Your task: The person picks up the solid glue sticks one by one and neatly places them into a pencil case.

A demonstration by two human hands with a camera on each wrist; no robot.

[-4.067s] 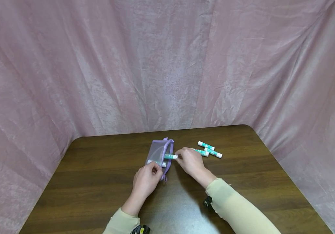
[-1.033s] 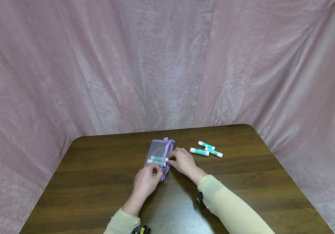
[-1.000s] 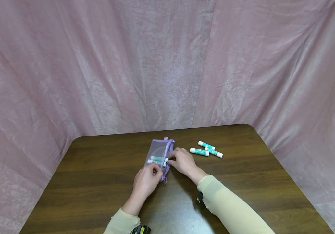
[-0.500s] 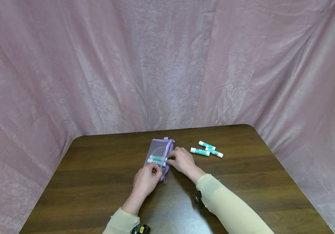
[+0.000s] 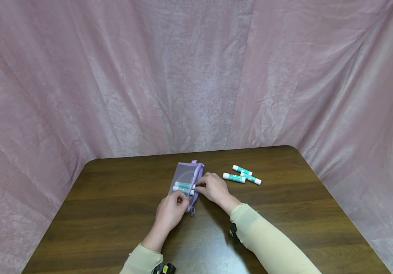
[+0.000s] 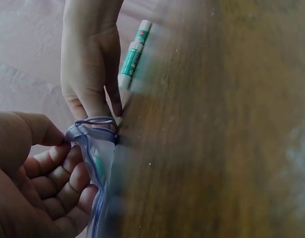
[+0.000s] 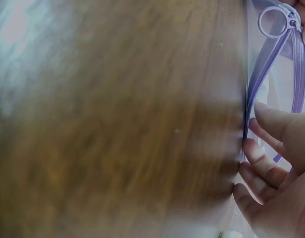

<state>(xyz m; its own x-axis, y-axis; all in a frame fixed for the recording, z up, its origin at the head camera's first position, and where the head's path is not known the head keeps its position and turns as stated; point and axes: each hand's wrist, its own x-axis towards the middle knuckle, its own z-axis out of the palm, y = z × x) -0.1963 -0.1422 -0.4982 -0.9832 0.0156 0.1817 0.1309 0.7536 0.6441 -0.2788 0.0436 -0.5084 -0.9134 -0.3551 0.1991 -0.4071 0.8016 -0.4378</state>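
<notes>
Two tubes point(image 5: 183, 190) veiled by mesh pouch point(image 5: 184, 172); left hand point(image 5: 170, 209) pinches pouch; right hand point(image 5: 215, 188) touches it, grip unclear.

printed labels point(image 6: 128, 63) on the green-and-white sticks point(image 5: 234, 177), lettering too small and blurred, nothing we can read

pouch point(image 5: 184, 171): lilac and purple | tubes point(image 5: 235, 177): green and white | table point(image 5: 302, 213): brown, streaked woodgrain | curtain point(image 5: 196, 76): pale pink | sleeves point(image 5: 268, 239): cream
</notes>
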